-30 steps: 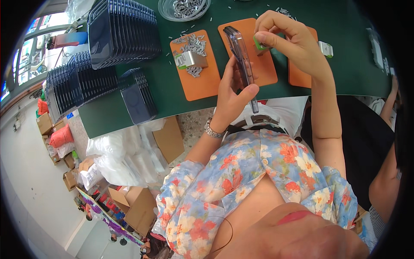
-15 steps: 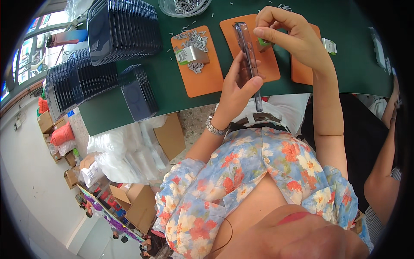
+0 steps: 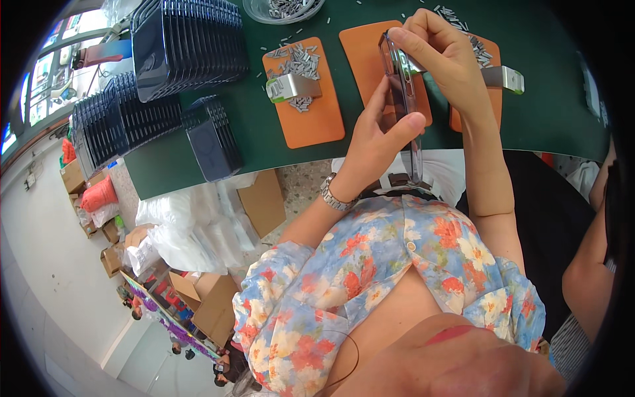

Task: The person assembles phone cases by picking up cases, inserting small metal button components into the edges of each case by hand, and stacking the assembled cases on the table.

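My left hand (image 3: 387,135) grips a clear phone case (image 3: 405,92) with a dark edge, held on its side above the table's near edge. Thumb and fingers lie on opposite faces of it. At the case's upper end, my right hand (image 3: 446,56) is closed in a pinch, the thumb against the case's edge. Anything small between those fingertips is hidden. Behind the case, an orange board (image 3: 360,49) lies on the green table, and a metal piece on it is mostly covered by my right hand.
To the left, an orange board (image 3: 311,132) bears a bent metal block (image 3: 294,87) and small grey metal pieces (image 3: 301,63). Another board (image 3: 493,109) with a metal block (image 3: 506,78) lies right. Stacked phone cases (image 3: 188,46) stand left, near a tub (image 3: 284,10). A person sits at right.
Both hands and the phone case have shifted right. My right hand has come from above the middle board's metal block to the case's upper edge.
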Demonstrator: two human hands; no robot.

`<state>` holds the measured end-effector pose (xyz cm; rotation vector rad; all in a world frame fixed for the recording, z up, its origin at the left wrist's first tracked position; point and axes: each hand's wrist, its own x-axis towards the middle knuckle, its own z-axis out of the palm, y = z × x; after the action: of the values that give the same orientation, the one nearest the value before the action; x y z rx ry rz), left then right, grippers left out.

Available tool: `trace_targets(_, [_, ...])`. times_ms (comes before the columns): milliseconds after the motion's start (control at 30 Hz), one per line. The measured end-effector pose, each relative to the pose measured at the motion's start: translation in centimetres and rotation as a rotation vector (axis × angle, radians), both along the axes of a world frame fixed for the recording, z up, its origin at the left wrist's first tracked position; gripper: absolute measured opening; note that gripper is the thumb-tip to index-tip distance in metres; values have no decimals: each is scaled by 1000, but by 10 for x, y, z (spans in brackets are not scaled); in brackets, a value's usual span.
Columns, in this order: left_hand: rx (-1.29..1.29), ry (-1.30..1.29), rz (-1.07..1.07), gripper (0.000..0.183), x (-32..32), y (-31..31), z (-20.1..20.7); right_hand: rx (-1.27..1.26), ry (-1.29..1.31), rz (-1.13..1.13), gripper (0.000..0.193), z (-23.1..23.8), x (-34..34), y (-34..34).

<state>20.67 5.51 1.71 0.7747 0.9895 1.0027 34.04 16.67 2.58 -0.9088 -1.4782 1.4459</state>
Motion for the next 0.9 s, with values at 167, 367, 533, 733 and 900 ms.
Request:
trace_targets(167, [-103,-143,42,79,8,5,7,41,30,15,38,3,0,6])
trace_targets(367, [-73,-124,83,77,6,-4,8,62,14,91,35,6,2,3])
trace_targets(533, [49,-37,208,89,-18,-19,9,240,-42,-257,15,23,-20,-28])
trace_targets(733, [670,-1,260,107,-70,-68,24,462,198,-83,10,67,-76,-84])
trace_targets(900, [553,-25,437,126,-128,-91,5,288,-76,79,18,43,-137,-66])
